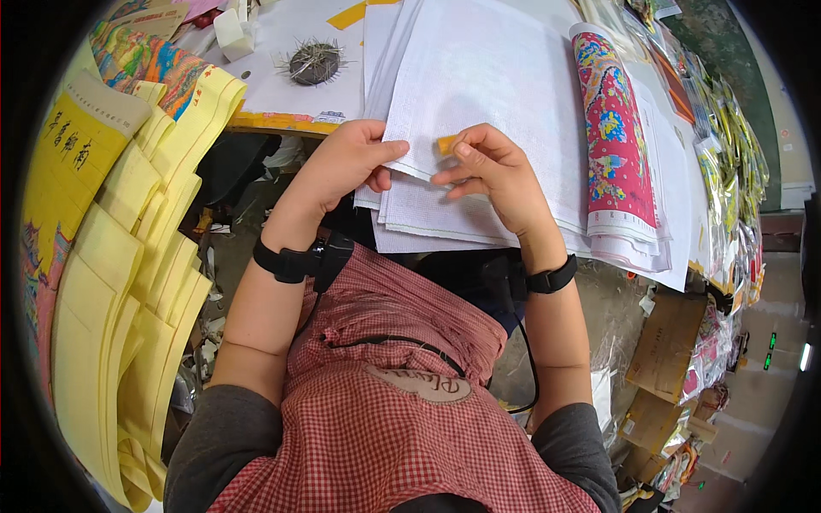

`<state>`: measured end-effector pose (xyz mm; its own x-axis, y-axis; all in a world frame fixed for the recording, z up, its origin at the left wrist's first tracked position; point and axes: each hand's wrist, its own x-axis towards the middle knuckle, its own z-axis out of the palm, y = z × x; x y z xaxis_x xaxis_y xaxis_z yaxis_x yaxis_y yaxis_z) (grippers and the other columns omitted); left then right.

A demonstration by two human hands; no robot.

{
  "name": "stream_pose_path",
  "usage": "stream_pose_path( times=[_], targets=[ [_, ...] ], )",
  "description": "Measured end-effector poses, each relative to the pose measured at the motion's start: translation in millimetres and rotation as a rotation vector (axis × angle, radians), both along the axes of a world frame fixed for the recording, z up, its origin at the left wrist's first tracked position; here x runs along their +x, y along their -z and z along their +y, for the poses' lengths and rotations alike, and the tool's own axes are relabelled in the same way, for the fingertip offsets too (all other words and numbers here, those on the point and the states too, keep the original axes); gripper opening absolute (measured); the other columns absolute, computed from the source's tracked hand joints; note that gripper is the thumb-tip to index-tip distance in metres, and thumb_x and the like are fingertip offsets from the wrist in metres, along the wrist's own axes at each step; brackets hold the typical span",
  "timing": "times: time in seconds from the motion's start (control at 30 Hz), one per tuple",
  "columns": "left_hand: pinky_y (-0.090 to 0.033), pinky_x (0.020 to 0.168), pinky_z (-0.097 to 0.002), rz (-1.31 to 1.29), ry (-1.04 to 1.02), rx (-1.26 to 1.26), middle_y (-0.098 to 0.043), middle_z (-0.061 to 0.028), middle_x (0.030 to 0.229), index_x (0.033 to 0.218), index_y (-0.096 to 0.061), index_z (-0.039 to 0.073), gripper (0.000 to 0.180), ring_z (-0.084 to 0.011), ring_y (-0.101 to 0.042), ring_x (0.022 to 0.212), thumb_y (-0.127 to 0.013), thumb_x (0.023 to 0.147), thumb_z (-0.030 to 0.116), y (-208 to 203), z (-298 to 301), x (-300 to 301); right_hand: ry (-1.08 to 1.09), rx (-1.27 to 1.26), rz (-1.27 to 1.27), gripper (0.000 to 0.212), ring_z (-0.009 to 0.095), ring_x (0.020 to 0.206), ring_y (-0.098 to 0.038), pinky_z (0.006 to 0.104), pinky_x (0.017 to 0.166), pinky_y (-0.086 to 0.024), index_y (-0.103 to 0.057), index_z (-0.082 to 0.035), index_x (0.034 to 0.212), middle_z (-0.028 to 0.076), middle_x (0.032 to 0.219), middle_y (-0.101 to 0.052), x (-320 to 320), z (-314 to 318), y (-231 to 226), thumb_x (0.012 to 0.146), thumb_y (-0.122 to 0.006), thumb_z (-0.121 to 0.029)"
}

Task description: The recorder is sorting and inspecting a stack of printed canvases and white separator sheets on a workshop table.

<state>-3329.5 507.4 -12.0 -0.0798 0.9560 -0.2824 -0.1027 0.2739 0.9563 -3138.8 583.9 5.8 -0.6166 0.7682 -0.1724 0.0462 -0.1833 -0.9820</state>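
White woven cloth sheets [487,77] lie in a loose stack in front of me, their near edges hanging over the table's front edge. My left hand [351,162] is closed on the near left corner of the top sheet, thumb above and fingers curled beneath. Over the same sheet, my right hand [494,173] pinches a small yellow-orange piece [446,144], perhaps tape, between thumb and forefinger. Its other fingers are bent and slightly blurred. A dark round pincushion [315,63] bristling with needles sits beyond my left hand.
A rolled red floral printed cloth [611,128] lies right of the sheets. Yellow folded printed cloths [111,256] hang at the left. A white block-shaped object [233,34] stands at the back left. Plastic-wrapped packets [731,171] crowd the right; cardboard boxes [665,346] stand below.
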Motion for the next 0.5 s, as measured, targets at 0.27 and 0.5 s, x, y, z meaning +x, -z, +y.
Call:
stream_pose_path(
  times=[0.27, 0.5],
  targets=[
    [-0.042, 0.051, -0.0165, -0.045, -0.021, -0.003, -0.060, -0.0006, 0.070, 0.090, -0.061, 0.001, 0.019, -0.0046, -0.055, 0.054, -0.058, 0.084, 0.018, -1.9, -5.6, 2.7, -0.126, 0.397, -0.399, 0.014, 0.010, 0.051, -0.054, 0.0225, 0.048, -0.044, -0.060, 0.001, 0.083, 0.004, 0.064, -0.059, -4.3, -2.8, -7.2, 0.082, -0.057, -0.013],
    [-0.045, 0.053, -0.0182, -0.005, 0.010, 0.032, -0.063, -0.0045, 0.071, 0.087, -0.061, -0.002, 0.020, -0.0074, -0.058, 0.058, -0.060, 0.082, 0.018, 0.4, -6.0, -1.1, -0.137, 0.526, -0.509, 0.012, 0.014, 0.046, -0.056, 0.0254, 0.046, -0.043, -0.061, -0.001, 0.079, 0.008, 0.055, -0.057, -7.0, -7.7, -15.5, 0.081, -0.058, -0.012]
  ],
)
